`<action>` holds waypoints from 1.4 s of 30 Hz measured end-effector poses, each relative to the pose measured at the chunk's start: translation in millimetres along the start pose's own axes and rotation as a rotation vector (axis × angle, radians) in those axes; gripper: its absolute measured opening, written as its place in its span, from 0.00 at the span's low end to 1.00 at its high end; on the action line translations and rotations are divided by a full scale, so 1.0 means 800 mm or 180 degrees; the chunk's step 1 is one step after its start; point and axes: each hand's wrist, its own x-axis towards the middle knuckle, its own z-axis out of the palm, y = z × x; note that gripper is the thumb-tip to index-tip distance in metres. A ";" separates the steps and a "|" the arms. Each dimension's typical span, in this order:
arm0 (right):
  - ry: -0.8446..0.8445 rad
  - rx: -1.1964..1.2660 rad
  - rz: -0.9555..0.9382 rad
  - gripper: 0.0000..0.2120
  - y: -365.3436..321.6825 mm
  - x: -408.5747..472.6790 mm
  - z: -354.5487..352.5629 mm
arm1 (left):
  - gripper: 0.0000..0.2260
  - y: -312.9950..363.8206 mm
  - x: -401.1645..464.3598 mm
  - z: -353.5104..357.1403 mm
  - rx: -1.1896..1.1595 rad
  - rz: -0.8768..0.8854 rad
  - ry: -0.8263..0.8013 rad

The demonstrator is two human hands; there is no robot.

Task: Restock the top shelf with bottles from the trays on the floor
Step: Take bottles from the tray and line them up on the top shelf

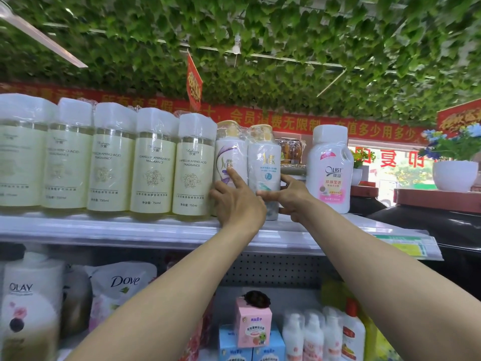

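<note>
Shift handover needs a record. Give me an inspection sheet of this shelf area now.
Surface: top shelf, white, stocked left of the hands, bare front strip at right.
Job's things: twin pack, plastic-wrapped, upright on the shelf between the green bottles and the pink bottle.
Clutter: trays out of view.
Grippers: left hand fingers on the pack's front; right hand holding its right side.
Cables: nothing seen.
Surroundings: leaf ceiling, red banner, lower shelf goods, flower pot.
</note>
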 end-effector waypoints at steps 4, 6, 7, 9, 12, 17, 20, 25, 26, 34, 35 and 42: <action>0.0050 -0.0038 0.0005 0.32 0.007 0.010 0.002 | 0.43 0.003 0.005 0.000 -0.0046 -0.0082 -0.0106; 0.0071 -0.0042 0.0002 0.32 0.009 0.014 0.004 | 0.43 0.002 0.008 0.002 -0.0049 -0.0097 -0.0101; 0.0107 -0.0050 0.0004 0.33 0.011 0.016 0.004 | 0.43 0.002 0.009 0.003 -0.0045 -0.0102 -0.0101; 0.0188 -0.0098 0.0028 0.34 0.011 0.017 0.006 | 0.44 0.002 0.010 0.002 -0.0056 -0.0110 -0.0141; 0.0365 -0.0462 0.0080 0.33 0.007 0.013 0.012 | 0.44 0.001 0.007 -0.006 -0.0121 -0.0093 -0.0305; 0.0565 -0.1112 0.0209 0.25 -0.003 -0.002 0.018 | 0.41 -0.015 -0.001 -0.019 -0.0494 0.0054 -0.0586; 0.0661 -0.1227 0.0123 0.23 -0.010 -0.019 0.023 | 0.39 -0.031 -0.011 -0.029 -0.0772 0.0330 -0.0568; 0.0846 -0.1265 0.0045 0.17 -0.025 -0.074 0.047 | 0.31 -0.078 -0.033 -0.059 -0.1218 0.0684 -0.0414; 0.0904 -0.1289 0.0040 0.16 -0.027 -0.089 0.057 | 0.29 -0.094 -0.040 -0.068 -0.1310 0.0698 -0.0418; 0.1011 -0.1425 0.0108 0.34 -0.034 -0.170 0.148 | 0.25 -0.210 -0.070 -0.131 -0.1791 0.0472 -0.0515; 0.0990 -0.1408 0.0152 0.34 -0.033 -0.179 0.158 | 0.24 -0.223 -0.073 -0.137 -0.1826 0.0432 -0.0523; 0.0912 -0.1558 0.0512 0.29 -0.001 -0.258 0.262 | 0.22 -0.343 -0.111 -0.168 -0.2047 -0.0111 -0.0814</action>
